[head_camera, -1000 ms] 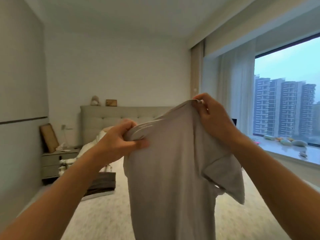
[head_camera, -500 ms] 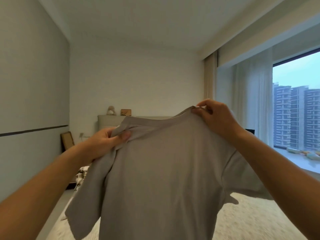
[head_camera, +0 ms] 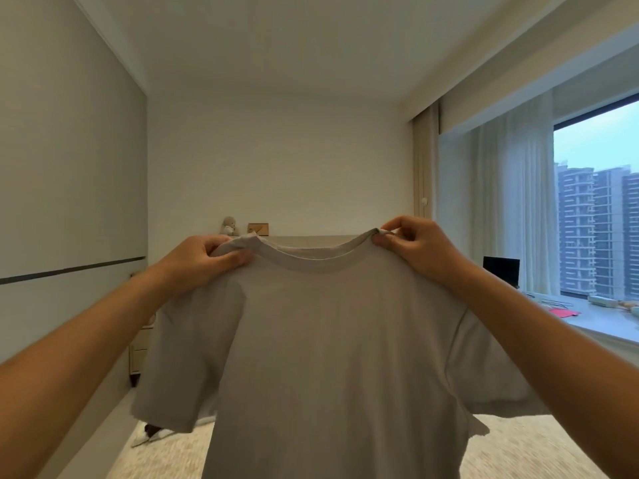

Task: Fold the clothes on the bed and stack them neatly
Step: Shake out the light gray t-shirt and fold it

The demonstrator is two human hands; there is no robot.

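A plain grey cotton t-shirt [head_camera: 325, 340] is held up unfolded above the cream bed [head_camera: 518, 447], collar pinched by left hand [head_camera: 204, 261] and right hand [head_camera: 415, 247]; folding's not started yet.

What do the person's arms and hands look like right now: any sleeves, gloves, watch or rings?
Both forearms are bare up to the frame edges, with no sleeve in view. The left hand and right hand wear no gloves. No watch, bracelet or ring shows on either wrist or on the visible fingers.
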